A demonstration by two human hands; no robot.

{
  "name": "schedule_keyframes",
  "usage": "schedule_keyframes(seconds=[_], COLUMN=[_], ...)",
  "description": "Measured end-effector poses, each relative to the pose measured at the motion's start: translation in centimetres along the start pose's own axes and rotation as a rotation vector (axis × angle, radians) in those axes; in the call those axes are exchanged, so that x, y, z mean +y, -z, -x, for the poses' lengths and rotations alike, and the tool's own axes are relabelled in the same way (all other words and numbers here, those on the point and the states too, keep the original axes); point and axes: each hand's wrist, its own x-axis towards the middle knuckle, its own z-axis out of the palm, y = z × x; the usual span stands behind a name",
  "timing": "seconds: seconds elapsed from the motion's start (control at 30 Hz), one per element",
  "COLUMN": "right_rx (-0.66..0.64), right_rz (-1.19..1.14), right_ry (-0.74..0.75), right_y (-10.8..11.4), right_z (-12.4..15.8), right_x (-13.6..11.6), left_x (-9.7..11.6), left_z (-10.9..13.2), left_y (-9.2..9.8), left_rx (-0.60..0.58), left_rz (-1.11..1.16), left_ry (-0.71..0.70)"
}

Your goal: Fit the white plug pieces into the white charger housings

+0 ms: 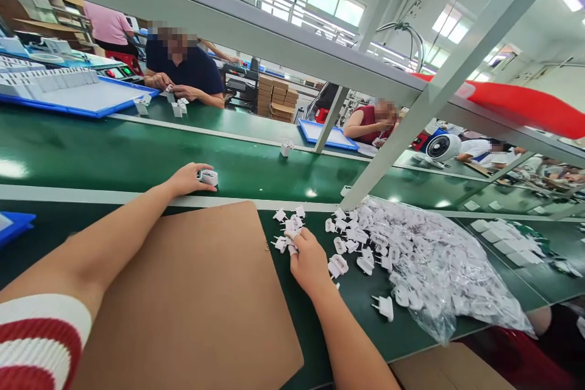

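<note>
My left hand [188, 179] reaches out to the green conveyor belt [114, 158], its fingers closed round a small white charger block [209, 177] that rests on the belt's near edge. My right hand [308, 262] lies on the green bench with its fingers curled on a small white plug part [292, 236], among several loose white plug parts [351, 244]. A clear plastic bag [439, 268] spilling many more such parts sits to its right. A brown cardboard sheet [192, 298] lies between my arms.
Other people sit across the belt, one in dark blue [192, 67] handling white pieces. A blue tray [73, 97] with white blocks stands at far left, another blue tray [326, 135] further right. A slanted metal post [411, 116] rises by the bag. A single white block [286, 147] rides the belt.
</note>
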Motion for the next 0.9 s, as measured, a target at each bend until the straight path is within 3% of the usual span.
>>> schedule_keyframes(seconds=[0.1,0.2,0.37,0.47,0.6,0.67,0.77,0.83,0.9], right_rx=[0.031,0.081,0.222,0.158,-0.007,-0.081,-0.139,-0.141,-0.121], right_rz=[-0.037,-0.108,-0.538,-0.961,-1.301,-1.375,-1.447,-1.450,-1.414], right_ry=[0.005,-0.030,-0.115,-0.267,-0.462,-0.510,-0.515,-0.486,-0.440], right_y=[-0.1,-0.2,-0.4,-0.2,0.2,0.5,0.7,0.7,0.6], right_z=[-0.1,-0.3,-0.8,-0.9,-0.7,-0.5,0.0,0.2,0.3], right_x=[0.1,0.3,0.5,0.2,-0.5,-0.7,-1.0,-1.1,-1.2], left_x=[1.4,4.8,11.8,13.7,13.5,13.8,15.9,17.8,19.3], left_z=[0.0,2.0,10.1,14.6,17.2,17.8,19.4,20.9,22.5], left_y=[0.6,0.9,-1.3,-3.4,-4.9,-5.0,-4.6,-4.7,-5.4], left_rx=[-0.037,-0.040,-0.188,-0.245,-0.168,-0.063,0.114,0.117,0.026], left_rz=[-0.009,0.006,0.080,0.101,0.076,0.009,-0.076,-0.035,0.086], left_ry=[0.109,0.118,-0.019,-0.094,-0.176,-0.265,-0.383,-0.433,-0.418])
